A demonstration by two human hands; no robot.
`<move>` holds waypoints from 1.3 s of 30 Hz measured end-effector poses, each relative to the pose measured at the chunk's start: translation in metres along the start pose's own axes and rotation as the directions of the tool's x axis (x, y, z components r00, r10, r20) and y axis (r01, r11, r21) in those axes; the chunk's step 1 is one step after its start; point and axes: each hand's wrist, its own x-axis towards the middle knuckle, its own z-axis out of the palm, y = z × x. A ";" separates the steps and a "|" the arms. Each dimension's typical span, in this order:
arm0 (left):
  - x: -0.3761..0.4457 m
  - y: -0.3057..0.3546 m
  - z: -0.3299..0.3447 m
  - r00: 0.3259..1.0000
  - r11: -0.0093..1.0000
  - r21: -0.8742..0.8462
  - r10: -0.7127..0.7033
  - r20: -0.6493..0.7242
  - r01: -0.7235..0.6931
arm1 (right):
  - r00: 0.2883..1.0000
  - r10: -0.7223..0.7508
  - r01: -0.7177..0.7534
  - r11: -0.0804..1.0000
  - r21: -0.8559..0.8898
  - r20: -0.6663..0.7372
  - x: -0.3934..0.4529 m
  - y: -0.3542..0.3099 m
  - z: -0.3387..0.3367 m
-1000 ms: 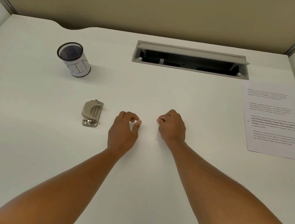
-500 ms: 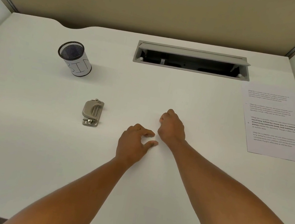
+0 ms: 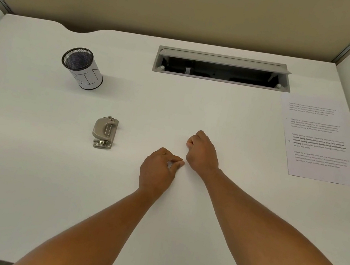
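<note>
My left hand [image 3: 158,171] rests on the white desk [image 3: 196,112] at the centre. Its thumb and forefinger pinch together on the surface, at the spot where a tiny white speck lay earlier; the speck itself is now hidden. Just beyond it and to the right, my right hand [image 3: 203,152] is curled into a loose fist, knuckles up. Nothing shows inside that fist. A grey metal hole punch [image 3: 104,131] lies left of both hands, untouched.
A black mesh cup [image 3: 83,68] with a paper label reading BIN stands at the back left. An open grey cable tray [image 3: 224,58] is set into the desk at the back. A printed sheet [image 3: 320,142] lies at the right edge. Partition walls enclose the desk.
My left hand moved right and nearer to me, from beside the hole punch to just below the right fist, and closed its fingertips. The right hand stayed in place.
</note>
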 end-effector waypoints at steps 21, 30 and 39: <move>0.024 0.005 -0.006 0.989 0.971 0.212 -0.129 0.067 0.112 | 0.990 0.130 -0.133 0.989 0.064 0.062 -0.016 0.003 -0.005; 0.049 -0.020 -0.050 0.978 0.976 0.079 -0.207 0.040 0.203 | 0.973 0.187 -0.200 0.975 0.092 0.136 -0.006 -0.035 -0.003; 0.078 -0.032 -0.099 0.986 0.984 -0.074 -0.167 -0.024 0.164 | 0.983 0.109 -0.123 0.988 0.091 0.146 0.027 -0.104 -0.001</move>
